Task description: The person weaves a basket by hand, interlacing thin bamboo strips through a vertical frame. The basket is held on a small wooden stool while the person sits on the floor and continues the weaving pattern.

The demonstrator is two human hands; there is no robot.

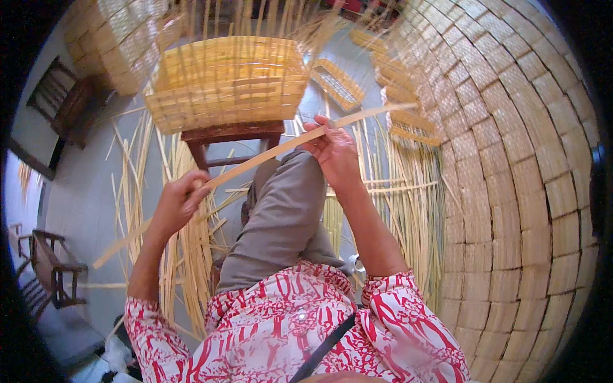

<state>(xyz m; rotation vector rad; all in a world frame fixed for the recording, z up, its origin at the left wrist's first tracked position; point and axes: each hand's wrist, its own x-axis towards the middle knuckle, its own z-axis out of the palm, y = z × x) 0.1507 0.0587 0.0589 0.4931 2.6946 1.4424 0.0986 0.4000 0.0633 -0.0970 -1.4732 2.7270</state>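
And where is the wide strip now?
In the head view, the wide strip slants across the centre, held in the left hand and higher right hand.

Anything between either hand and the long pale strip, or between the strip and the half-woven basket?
Nothing visible blocks either. The left hand and right hand both hold the strip directly. Toward the half-woven basket, the wooden stool shows, but it sits beneath the basket and seems clear of the path.

No lettering, labels, numbers or signs are legible on the pale strip (268, 155), woven yellow basket (223, 105) or red-and-white shirt (274, 319); toward the view's dim edges, detail is perhaps too poor to tell.
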